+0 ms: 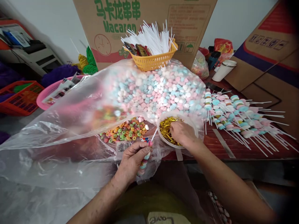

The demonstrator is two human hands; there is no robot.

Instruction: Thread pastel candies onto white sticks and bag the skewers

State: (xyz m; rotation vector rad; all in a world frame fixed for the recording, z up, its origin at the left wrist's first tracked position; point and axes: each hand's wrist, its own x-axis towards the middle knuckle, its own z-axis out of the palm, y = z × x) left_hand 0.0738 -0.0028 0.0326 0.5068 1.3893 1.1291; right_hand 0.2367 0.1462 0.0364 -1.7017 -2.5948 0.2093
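My left hand (135, 157) is closed around the gathered, clear-wrapped end of a marshmallow skewer (143, 163). The sweets hang below my fingers, and the white stick pokes up past my thumb. My right hand (183, 132) reaches into a round, clear plastic tub among gold twist ties (166, 126); its fingertips are hidden there, so I cannot see whether they grip one. The tub's rim (161, 137) stands just right of the skewer's stick. Colourful cereal rings (127, 130) lie behind my left hand, beside a large clear bag (77, 124) of pastel marshmallows (158, 90).
Finished-looking marshmallow skewers (240, 115) are piled on the right of the table. A yellow basket (153, 60) of white sticks rests on the bag, before a cardboard box (149, 15). At the left are a pink basket (43, 96) and an orange crate (21, 101).
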